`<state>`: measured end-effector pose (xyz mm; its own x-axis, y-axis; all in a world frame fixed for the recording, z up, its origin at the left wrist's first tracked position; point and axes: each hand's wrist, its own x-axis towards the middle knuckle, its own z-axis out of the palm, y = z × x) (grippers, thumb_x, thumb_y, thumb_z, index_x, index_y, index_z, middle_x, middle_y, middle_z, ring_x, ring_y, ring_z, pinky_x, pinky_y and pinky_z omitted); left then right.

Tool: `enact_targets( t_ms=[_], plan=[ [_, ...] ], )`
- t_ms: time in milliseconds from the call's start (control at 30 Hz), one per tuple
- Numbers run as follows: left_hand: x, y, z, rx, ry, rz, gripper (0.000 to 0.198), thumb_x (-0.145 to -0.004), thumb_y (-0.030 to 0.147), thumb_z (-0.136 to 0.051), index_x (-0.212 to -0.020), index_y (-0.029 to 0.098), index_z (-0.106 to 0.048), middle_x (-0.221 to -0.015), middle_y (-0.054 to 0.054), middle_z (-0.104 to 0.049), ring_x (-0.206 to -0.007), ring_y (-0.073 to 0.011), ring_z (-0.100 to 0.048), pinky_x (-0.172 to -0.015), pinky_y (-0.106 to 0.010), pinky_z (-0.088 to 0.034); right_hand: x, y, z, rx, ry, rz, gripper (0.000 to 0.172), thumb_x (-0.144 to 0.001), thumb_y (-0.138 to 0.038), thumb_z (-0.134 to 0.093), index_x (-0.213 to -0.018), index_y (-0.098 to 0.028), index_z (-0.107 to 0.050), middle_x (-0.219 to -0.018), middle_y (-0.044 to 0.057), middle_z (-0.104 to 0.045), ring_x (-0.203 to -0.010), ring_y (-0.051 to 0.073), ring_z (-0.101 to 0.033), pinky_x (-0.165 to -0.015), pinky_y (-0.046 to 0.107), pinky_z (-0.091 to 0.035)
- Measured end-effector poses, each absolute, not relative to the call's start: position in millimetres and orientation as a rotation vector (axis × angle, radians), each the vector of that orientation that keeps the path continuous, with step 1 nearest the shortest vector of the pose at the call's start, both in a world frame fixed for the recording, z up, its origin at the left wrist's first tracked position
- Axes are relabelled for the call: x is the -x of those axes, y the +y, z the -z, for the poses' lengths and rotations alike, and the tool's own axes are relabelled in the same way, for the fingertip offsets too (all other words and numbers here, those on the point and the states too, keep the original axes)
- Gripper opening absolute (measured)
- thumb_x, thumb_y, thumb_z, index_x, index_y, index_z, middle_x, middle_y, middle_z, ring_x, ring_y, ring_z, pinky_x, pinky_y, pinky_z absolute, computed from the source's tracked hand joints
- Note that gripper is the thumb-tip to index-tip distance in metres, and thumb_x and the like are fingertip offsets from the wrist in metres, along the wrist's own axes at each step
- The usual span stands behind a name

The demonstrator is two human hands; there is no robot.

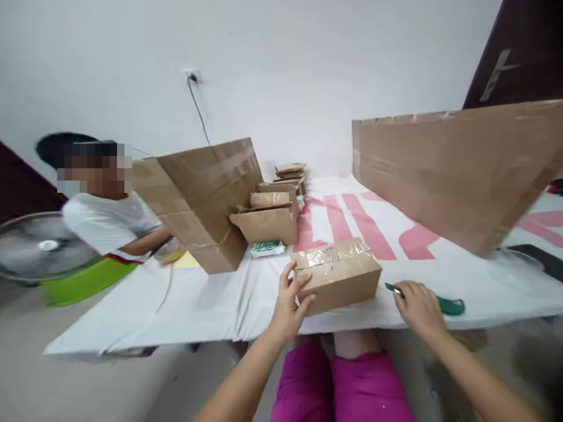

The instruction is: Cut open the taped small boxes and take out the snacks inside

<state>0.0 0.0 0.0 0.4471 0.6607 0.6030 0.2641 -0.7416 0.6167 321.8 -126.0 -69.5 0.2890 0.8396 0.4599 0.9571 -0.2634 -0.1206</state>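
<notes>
Small box [338, 275] sits taped shut on bench [197, 305] btw the hands, L hand [290, 302] half-open clasping its near corner, R hand [420, 308] curled over green knife [451, 306] beside it, so prob. no cut begun yet.

Green cutter [449, 305] half under right hand [420, 309]

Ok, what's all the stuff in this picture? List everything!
tablecloth: one, white and pink, across middle
small taped box: one, brown, tablecloth's near edge
utility knife: one, green handle, beside taped box
big cardboard box: one, brown, middle left
long cardboard box: one, brown, right rear
open small boxes: about three, brown, middle
packet: one, green-white, by open boxes
fan: one, grey, far left
other person: one, white shirt, left
left hand: one, bare, gripping taped box
right hand: one, bare, on knife
</notes>
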Motion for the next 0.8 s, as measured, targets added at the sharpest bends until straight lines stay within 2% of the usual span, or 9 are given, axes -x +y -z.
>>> enact_targets(
  t_ms=[133, 267, 333, 467, 600, 700, 800],
  plan=[
    [4.5, -0.7, -3.5, -2.243, 0.763, -1.18, 0.033, -0.09, 0.028, -0.058, -0.122, 0.028, -0.055, -0.149, -0.01, -0.022, -0.136, -0.0304, -0.036, -0.106, -0.049, -0.039, -327.6, -124.6, 61.0, 2.164, -1.704, 0.316, 0.024, -0.09, -0.026, -0.047, -0.101, -0.018, -0.067, -0.101, 0.009, -0.068, -0.095, 0.025, -0.059, -0.082, 0.037, -0.043],
    [9.8, 4.8, -5.6, -2.189, 0.7, -1.114, 0.033, -0.088, 0.029, -0.059, -0.121, 0.028, -0.057, -0.15, -0.01, -0.023, -0.136, -0.032, -0.036, -0.106, -0.05, -0.039, -352.8, -113.7, 44.2, 2.011, -1.786, 0.081, 0.028, -0.09, -0.029, -0.043, -0.099, -0.02, -0.068, -0.097, 0.008, -0.07, -0.094, 0.023, -0.063, -0.085, 0.036, -0.048],
    [11.2, 7.1, -4.8, -2.165, 0.672, -1.102, 0.033, -0.088, 0.028, -0.059, -0.121, 0.028, -0.056, -0.151, -0.01, -0.023, -0.138, -0.0322, -0.033, -0.108, -0.051, -0.038, -367.4, -104.3, 26.2, 2.013, -1.696, 0.066, 0.032, -0.091, -0.03, -0.039, -0.1, -0.02, -0.067, -0.099, 0.008, -0.071, -0.093, 0.022, -0.065, -0.083, 0.035, -0.05],
    [10.4, 7.5, -2.0, -2.132, 0.657, -1.114, 0.035, -0.088, 0.025, -0.059, -0.123, 0.029, -0.055, -0.152, -0.01, -0.022, -0.141, -0.0325, -0.029, -0.11, -0.051, -0.035, -368.4, -79.8, -37.6, 2.117, -1.575, 0.138, 0.035, -0.093, -0.03, -0.033, -0.11, -0.019, -0.062, -0.093, 0.008, -0.072, -0.08, 0.021, -0.068, -0.07, 0.032, -0.051],
    [9.3, 6.3, -1.7, -2.115, 0.671, -1.115, 0.036, -0.087, 0.022, -0.059, -0.123, 0.027, -0.056, -0.152, -0.011, -0.023, -0.141, -0.0327, -0.029, -0.11, -0.05, -0.035, -309.5, -52.7, -112.0, 2.031, -2.032, 0.179, 0.03, -0.097, -0.025, -0.033, -0.113, -0.023, -0.058, -0.103, 0.005, -0.07, -0.085, 0.018, -0.067, -0.068, 0.027, -0.047],
    [9.6, 6.7, -2.3, -2.124, 0.678, -1.095, 0.036, -0.087, 0.021, -0.06, -0.123, 0.027, -0.056, -0.152, -0.011, -0.023, -0.141, -0.0322, -0.03, -0.109, -0.049, -0.036, -247.0, -33.8, -147.0, 1.927, -2.561, 0.195, 0.02, -0.095, -0.021, -0.041, -0.099, -0.019, -0.06, -0.09, 0.006, -0.069, -0.078, 0.018, -0.066, -0.062, 0.025, -0.042],
    [9.7, 7.9, -1.7, -2.127, 0.677, -1.098, 0.035, -0.087, 0.023, -0.059, -0.122, 0.027, -0.056, -0.153, -0.011, -0.021, -0.141, -0.0319, -0.03, -0.109, -0.049, -0.037, -197.7, -16.9, -159.0, 1.752, -2.829, 0.212, 0.019, -0.095, -0.024, -0.044, -0.1, -0.016, -0.06, -0.089, 0.008, -0.068, -0.079, 0.019, -0.067, -0.061, 0.024, -0.041]
  ],
)
